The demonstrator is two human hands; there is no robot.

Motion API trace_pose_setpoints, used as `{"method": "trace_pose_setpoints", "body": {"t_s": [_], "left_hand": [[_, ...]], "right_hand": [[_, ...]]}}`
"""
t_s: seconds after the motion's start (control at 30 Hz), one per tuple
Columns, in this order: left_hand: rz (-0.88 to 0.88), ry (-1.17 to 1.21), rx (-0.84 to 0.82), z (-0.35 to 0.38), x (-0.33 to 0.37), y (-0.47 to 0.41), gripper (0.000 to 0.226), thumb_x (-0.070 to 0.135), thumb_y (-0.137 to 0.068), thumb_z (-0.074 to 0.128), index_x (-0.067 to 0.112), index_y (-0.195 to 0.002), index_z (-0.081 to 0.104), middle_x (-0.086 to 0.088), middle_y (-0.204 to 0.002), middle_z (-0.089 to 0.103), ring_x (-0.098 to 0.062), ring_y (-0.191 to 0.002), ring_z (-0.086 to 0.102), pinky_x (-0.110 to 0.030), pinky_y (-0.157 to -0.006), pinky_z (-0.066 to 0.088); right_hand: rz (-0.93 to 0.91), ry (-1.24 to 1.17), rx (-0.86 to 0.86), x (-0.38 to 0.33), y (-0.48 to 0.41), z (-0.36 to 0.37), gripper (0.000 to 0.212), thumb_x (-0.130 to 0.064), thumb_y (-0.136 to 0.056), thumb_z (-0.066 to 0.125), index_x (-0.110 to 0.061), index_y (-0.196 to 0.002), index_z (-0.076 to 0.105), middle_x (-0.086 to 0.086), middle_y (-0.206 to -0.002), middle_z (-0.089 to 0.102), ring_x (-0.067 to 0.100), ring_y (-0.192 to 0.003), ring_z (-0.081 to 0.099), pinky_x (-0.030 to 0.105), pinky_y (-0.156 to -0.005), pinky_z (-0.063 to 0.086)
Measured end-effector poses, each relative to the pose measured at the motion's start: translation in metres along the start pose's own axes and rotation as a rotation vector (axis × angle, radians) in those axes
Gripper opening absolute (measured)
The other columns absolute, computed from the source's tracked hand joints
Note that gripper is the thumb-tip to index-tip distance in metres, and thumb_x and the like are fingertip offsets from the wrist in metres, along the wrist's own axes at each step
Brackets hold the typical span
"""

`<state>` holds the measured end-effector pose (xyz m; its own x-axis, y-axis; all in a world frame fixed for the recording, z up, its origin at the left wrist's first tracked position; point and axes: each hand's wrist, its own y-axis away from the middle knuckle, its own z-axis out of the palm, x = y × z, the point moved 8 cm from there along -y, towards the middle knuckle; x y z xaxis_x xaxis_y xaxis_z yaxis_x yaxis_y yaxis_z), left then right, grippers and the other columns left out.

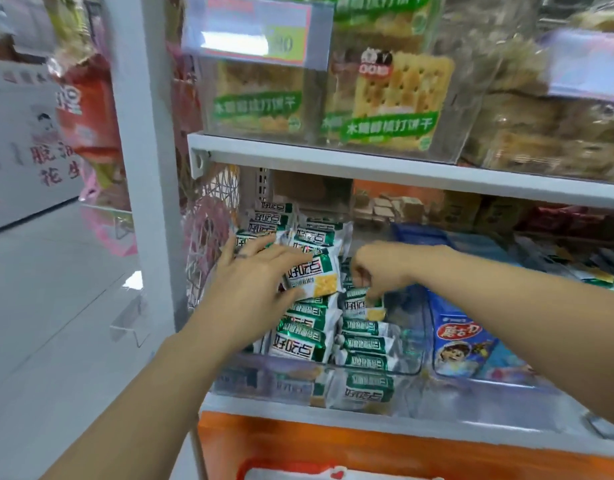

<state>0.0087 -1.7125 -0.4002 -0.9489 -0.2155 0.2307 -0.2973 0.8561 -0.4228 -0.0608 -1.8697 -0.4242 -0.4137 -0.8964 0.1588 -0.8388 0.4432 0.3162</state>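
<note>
Where green-and-white snack packets (298, 344) stand packed in rows inside a clear bin (414, 355) on the lower shelf (437, 429), each carries bold boxed lettering and a yellow cracker picture at one end. The left hand (250, 289) lies over the left row, its fingers (277, 256) nearly straight and spread, thumb touching the lower edge of a raised packet (316, 277). That packet's long axis runs left to right, rising slightly rightward, with its cracker end to the right. The right hand (371, 266) curls its fingers downward, pinching the top edge of a second packet (359, 304) in the right row, which also lies left to right.
</note>
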Motion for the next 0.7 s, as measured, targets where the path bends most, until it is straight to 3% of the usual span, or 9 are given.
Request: {"method": "trace_pose_setpoints", "body": {"t_s": [0.1, 0.23, 0.37, 0.53, 0.6, 0.67, 0.7], "left_hand": [[0.001, 0.074, 0.048, 0.0, -0.008, 0.0, 0.048, 0.039, -0.088, 0.063, 0.044, -0.134, 0.047, 0.023, -0.138, 0.047, -0.01, -0.14, 0.027, -0.047, -0.118, 0.001], [0.016, 0.092, 0.078, 0.003, -0.012, 0.002, 0.046, 0.036, -0.089, 0.062, 0.043, -0.132, 0.049, 0.022, -0.136, 0.048, -0.012, -0.137, 0.032, -0.047, -0.118, 0.006], [0.021, 0.112, 0.097, 0.003, -0.013, 0.002, 0.043, 0.035, -0.089, 0.062, 0.041, -0.13, 0.052, 0.018, -0.133, 0.052, -0.015, -0.134, 0.037, -0.05, -0.118, 0.013], [0.033, 0.132, 0.109, 0.004, -0.014, 0.002, 0.043, 0.049, -0.087, 0.047, 0.039, -0.127, 0.055, 0.016, -0.128, 0.057, -0.017, -0.128, 0.045, -0.057, -0.113, 0.024], [0.042, 0.122, 0.123, 0.004, -0.015, 0.001, 0.044, 0.051, -0.086, 0.042, 0.038, -0.125, 0.058, 0.017, -0.123, 0.058, -0.017, -0.125, 0.047, -0.058, -0.11, 0.027], [0.029, 0.139, 0.135, 0.005, -0.017, 0.0, 0.04, 0.047, -0.087, 0.046, 0.037, -0.123, 0.059, 0.019, -0.119, 0.056, -0.017, -0.124, 0.047, -0.057, -0.112, 0.024], [0.032, 0.141, 0.142, 0.005, -0.018, 0.0, 0.039, 0.045, -0.087, 0.046, 0.037, -0.123, 0.059, 0.02, -0.117, 0.055, -0.017, -0.123, 0.047, -0.056, -0.112, 0.024]], "right_hand": [[-0.023, -0.018, -0.13, -0.006, -0.009, 0.013, 0.035, -0.026, -0.077, 0.077, -0.006, -0.103, 0.064, -0.007, -0.072, 0.052, 0.013, -0.064, 0.046, 0.024, -0.053, 0.035], [-0.061, -0.032, -0.246, -0.01, -0.012, 0.025, 0.028, -0.015, -0.082, 0.072, -0.013, -0.109, 0.066, -0.006, -0.093, 0.062, 0.012, -0.083, 0.053, 0.025, -0.073, 0.046], [-0.055, -0.035, -0.113, 0.003, -0.017, 0.007, 0.027, -0.014, -0.082, 0.07, -0.014, -0.109, 0.066, -0.006, -0.09, 0.06, 0.013, -0.081, 0.055, 0.024, -0.07, 0.046], [0.037, -0.031, -0.077, 0.029, -0.036, 0.001, 0.031, -0.012, -0.083, 0.068, -0.011, -0.114, 0.063, 0.005, -0.11, 0.065, 0.019, -0.093, 0.058, 0.03, -0.089, 0.048], [0.055, 0.0, -0.124, 0.023, -0.042, 0.005, 0.03, -0.01, -0.085, 0.068, -0.006, -0.114, 0.062, 0.003, -0.095, 0.063, 0.016, -0.083, 0.056, 0.023, -0.077, 0.046], [0.085, 0.075, -0.143, 0.022, -0.049, 0.01, 0.025, -0.015, -0.086, 0.067, -0.006, -0.109, 0.06, -0.004, -0.073, 0.047, 0.008, -0.064, 0.042, 0.014, -0.057, 0.035], [0.103, 0.104, -0.141, 0.024, -0.052, 0.012, 0.025, -0.017, -0.087, 0.067, -0.007, -0.109, 0.059, -0.005, -0.072, 0.044, 0.009, -0.062, 0.04, 0.015, -0.055, 0.033]]}}
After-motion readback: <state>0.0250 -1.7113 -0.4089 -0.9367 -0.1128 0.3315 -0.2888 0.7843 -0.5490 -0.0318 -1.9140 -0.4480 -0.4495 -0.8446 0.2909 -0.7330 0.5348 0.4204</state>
